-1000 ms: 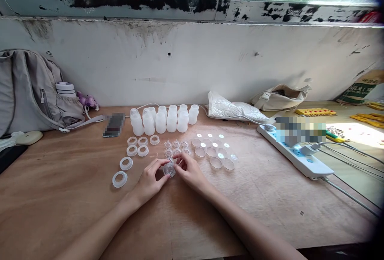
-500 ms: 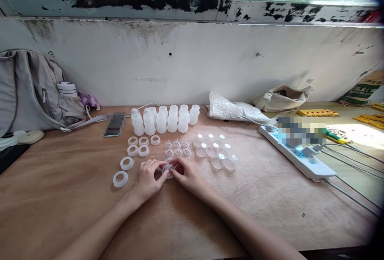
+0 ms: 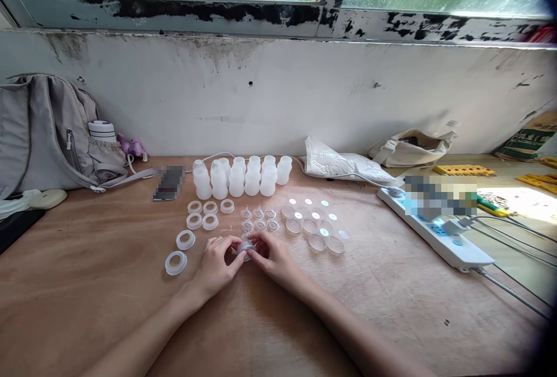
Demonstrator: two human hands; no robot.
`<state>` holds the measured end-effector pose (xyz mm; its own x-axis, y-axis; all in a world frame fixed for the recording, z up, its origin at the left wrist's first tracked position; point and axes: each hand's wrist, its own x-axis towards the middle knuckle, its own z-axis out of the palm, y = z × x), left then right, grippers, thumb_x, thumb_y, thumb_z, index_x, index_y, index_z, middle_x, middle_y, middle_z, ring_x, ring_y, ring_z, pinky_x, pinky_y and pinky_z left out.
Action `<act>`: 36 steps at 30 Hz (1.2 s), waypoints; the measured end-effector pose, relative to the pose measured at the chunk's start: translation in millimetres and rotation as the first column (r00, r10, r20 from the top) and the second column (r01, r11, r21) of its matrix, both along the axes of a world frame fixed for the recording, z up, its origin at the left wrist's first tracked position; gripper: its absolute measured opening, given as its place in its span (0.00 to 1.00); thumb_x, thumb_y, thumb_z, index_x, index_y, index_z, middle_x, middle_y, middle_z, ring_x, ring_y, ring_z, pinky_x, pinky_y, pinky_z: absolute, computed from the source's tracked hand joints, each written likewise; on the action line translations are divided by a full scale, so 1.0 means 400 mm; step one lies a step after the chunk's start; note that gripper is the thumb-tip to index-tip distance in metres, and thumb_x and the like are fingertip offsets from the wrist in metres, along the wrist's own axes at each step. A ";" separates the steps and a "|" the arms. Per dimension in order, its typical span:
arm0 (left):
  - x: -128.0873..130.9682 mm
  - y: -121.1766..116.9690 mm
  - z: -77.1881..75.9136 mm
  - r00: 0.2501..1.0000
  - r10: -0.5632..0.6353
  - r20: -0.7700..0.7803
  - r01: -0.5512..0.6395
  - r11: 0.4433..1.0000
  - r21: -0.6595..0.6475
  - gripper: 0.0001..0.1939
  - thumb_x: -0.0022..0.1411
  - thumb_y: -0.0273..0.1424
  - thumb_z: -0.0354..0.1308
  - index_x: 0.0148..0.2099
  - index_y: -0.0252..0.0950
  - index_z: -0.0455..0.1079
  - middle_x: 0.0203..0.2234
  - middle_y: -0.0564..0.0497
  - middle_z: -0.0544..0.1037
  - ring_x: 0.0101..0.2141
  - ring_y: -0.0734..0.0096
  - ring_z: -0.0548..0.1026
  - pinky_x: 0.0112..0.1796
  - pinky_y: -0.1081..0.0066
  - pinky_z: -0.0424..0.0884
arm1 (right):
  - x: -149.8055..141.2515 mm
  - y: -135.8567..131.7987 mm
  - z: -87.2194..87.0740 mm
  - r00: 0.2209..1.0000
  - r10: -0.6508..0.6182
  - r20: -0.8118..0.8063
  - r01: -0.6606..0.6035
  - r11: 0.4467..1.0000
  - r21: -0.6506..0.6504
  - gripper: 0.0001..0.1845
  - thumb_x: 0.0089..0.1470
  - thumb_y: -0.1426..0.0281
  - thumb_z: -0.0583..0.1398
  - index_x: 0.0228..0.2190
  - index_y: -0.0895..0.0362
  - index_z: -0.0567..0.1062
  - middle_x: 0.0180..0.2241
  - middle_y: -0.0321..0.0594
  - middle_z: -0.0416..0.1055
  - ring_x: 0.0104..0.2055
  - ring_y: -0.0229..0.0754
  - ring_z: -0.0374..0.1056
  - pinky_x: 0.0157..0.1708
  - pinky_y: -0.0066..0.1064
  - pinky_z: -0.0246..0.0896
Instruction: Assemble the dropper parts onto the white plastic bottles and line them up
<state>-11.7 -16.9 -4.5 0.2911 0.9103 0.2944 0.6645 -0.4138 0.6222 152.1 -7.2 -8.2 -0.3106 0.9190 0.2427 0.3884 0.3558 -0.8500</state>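
Observation:
My left hand [image 3: 219, 261] and my right hand [image 3: 273, 256] meet at the middle of the table, fingertips closed on opposite sides of a translucent bottle ring [image 3: 246, 247]. The ring is tilted, and fingers cover part of it; whether a teat sits in it I cannot tell. Just beyond my fingers stand several clear bottle teats [image 3: 260, 224] in short rows. More ring collars [image 3: 185, 239] lie to the left of my left hand. Several clear caps [image 3: 317, 242] with round white spots are grouped to the right of my right hand.
Several frosted small bottles [image 3: 236, 181] stand in rows behind the parts. A phone [image 3: 169, 183] and a grey backpack [image 3: 52, 133] are at left. A white plastic package [image 3: 343, 167], a beige bag [image 3: 413, 148] and a power strip [image 3: 439, 238] with cables are at right.
The ring between my fingertips has tipped and now shows more of its side. Both hands stay in nearly the same place. The whole view has shifted slightly.

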 end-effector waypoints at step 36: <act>0.008 -0.008 0.017 0.964 -0.005 0.265 0.075 0.964 -0.255 0.08 0.55 0.32 0.50 0.40 0.39 0.59 0.30 0.54 0.73 0.23 0.77 0.69 0.24 0.77 0.64 | -0.010 -0.012 -0.001 0.984 0.064 -0.168 -0.082 0.991 -0.104 0.08 0.50 0.70 0.54 0.36 0.56 0.65 0.29 0.36 0.67 0.28 0.35 0.64 0.28 0.26 0.60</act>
<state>-8.5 -20.0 2.4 0.2740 0.9543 0.1188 0.4518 -0.2368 0.8601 147.9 -12.1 -8.7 -0.3425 0.9192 0.1943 0.2170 0.2786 -0.9356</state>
